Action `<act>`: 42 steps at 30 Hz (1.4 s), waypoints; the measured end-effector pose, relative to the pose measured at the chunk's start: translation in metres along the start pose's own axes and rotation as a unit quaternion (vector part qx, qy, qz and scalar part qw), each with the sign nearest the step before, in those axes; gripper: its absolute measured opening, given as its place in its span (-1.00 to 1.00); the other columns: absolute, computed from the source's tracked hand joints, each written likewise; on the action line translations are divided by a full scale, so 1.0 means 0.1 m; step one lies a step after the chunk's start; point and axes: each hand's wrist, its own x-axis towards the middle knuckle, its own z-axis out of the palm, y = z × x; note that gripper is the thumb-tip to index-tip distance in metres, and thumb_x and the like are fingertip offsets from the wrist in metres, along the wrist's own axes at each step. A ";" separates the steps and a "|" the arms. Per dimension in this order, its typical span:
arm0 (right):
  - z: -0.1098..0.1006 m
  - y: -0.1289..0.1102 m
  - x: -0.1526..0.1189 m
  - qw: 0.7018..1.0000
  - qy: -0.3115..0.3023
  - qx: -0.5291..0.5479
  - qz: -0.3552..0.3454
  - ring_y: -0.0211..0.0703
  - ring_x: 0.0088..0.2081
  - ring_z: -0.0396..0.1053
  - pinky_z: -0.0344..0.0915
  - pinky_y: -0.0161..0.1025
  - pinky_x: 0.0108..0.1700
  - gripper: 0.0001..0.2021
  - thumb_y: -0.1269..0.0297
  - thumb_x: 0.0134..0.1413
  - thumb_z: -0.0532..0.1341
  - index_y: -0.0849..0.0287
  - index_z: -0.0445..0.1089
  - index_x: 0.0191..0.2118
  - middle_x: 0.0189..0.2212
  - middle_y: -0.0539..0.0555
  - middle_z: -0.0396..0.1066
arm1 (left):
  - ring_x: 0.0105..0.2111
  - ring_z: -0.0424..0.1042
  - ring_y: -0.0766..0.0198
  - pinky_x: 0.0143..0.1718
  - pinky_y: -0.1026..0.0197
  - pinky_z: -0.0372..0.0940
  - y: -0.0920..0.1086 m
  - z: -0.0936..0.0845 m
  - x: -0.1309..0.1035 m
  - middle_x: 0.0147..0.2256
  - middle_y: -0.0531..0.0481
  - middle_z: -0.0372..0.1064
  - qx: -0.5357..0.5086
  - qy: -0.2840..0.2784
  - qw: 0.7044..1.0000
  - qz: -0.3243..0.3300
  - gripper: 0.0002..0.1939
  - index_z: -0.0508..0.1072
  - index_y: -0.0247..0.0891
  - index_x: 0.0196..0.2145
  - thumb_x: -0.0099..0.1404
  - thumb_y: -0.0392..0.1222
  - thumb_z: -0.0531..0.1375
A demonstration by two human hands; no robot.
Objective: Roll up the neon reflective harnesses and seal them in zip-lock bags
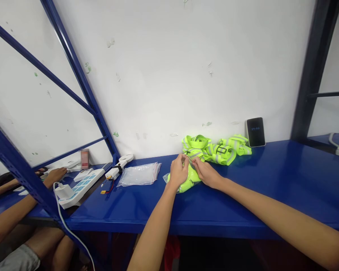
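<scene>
A clear plastic bag (190,182) with neon yellow-green material inside lies on the blue table in front of me. My left hand (179,169) is closed on the bag's upper edge, fingers bent in a pinch. Close beside it, my right hand (206,171) pinches the same edge from the right. The exact spot between my fingertips is partly hidden. Just behind my hands sits a heap of neon reflective straps (214,149) with silver stripes and a black buckle.
Flat clear zip bags (139,174) lie left on the blue table (260,188). Beyond them are a small white fan (126,159) and a white box with wires (113,173). A phone-like device (255,131) leans on the wall. Left, past a blue post (25,175), are a power strip (83,186) and another person's arm (31,203).
</scene>
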 end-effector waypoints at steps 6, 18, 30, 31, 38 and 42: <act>-0.06 -0.06 0.02 0.999 -0.012 0.035 -0.002 -0.18 -0.52 0.22 0.09 -0.24 -0.39 -0.85 0.23 0.32 -0.11 0.11 0.11 -0.24 -0.50 -0.04 0.19 | -0.26 0.44 0.29 -0.21 0.28 0.24 0.03 0.00 0.00 -0.27 0.01 0.48 -0.032 0.007 0.999 0.013 -0.82 0.34 -0.21 -0.29 0.38 -0.16 -0.02; -0.43 0.07 0.05 0.948 -0.155 0.251 0.117 -0.26 -0.61 0.22 0.18 -0.28 -0.48 -0.73 0.07 0.09 0.17 0.17 0.29 -0.47 -0.68 -0.10 0.21 | -0.27 0.43 0.25 -0.21 0.24 0.22 0.01 0.01 -0.02 -0.27 -0.01 0.46 0.028 0.058 0.998 -0.009 -0.81 0.33 -0.20 -0.25 0.41 -0.14 -0.04; -0.37 0.07 0.08 0.951 -0.153 0.249 0.102 -0.28 -0.57 0.23 0.26 -0.28 -0.43 -0.62 -0.09 0.12 0.14 0.17 0.25 -0.40 -0.62 -0.10 0.18 | -0.30 0.43 0.23 -0.25 0.24 0.20 -0.05 0.02 0.00 -0.30 0.01 0.46 0.030 0.093 0.995 -0.014 -0.81 0.32 -0.18 -0.26 0.41 -0.12 -0.04; -0.40 0.08 0.09 0.948 -0.164 0.255 0.100 -0.26 -0.55 0.26 0.28 -0.27 -0.39 -0.62 -0.08 0.13 0.13 0.18 0.26 -0.43 -0.62 -0.08 0.22 | -0.30 0.43 0.23 -0.25 0.24 0.20 -0.05 0.02 0.00 -0.31 0.01 0.46 0.032 0.093 0.995 -0.015 -0.81 0.32 -0.18 -0.26 0.41 -0.12 -0.04; -0.57 0.18 0.09 0.934 -0.211 0.257 0.132 -0.19 -0.44 0.37 0.33 -0.21 -0.28 -0.65 0.00 0.01 0.28 0.26 0.46 -0.36 -0.49 0.05 0.42 | -0.29 0.43 0.23 -0.24 0.23 0.20 -0.05 0.03 -0.01 -0.29 0.00 0.46 0.046 0.084 0.995 -0.016 -0.81 0.33 -0.18 -0.26 0.41 -0.12 -0.03; -0.56 0.19 0.10 0.934 -0.198 0.262 0.144 -0.17 -0.44 0.39 0.33 -0.19 -0.27 -0.66 0.02 -0.05 0.32 0.27 0.50 -0.36 -0.50 0.05 0.44 | -0.31 0.42 0.23 -0.26 0.23 0.19 -0.04 0.03 0.00 -0.30 0.00 0.46 0.046 0.086 0.995 -0.018 -0.80 0.34 -0.18 -0.26 0.41 -0.12 -0.04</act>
